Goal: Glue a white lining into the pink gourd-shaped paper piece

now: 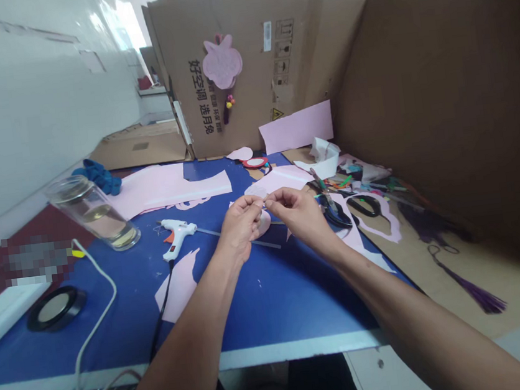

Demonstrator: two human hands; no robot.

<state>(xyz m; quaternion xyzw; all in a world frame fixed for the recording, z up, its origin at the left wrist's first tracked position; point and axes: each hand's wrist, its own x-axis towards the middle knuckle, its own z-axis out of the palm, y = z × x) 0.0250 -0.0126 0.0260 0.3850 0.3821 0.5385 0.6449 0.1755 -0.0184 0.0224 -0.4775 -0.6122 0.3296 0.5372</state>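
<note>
Over the middle of the blue table, my left hand (244, 222) and my right hand (292, 210) meet, fingertips pinched together almost touching. Whatever sits between the fingertips is too small to make out. A rounded pink piece (264, 222) shows just beneath the left fingers; whether it is held or lies on the table I cannot tell. Beyond the hands lies a pink sheet strip (286, 178). Scissors (329, 203) with dark handles rest right of my right hand. Left of my left hand is a white hot glue gun (179, 235) with an orange trigger and black cord.
A tilted-looking glass of pale liquid (108, 222), black tape roll (57, 307) and white cable (104, 275) occupy the left. Cardboard walls (301, 65) rise behind and right, with a pink hanging ornament (222, 63). Scraps and a purple tassel (474, 286) lie right.
</note>
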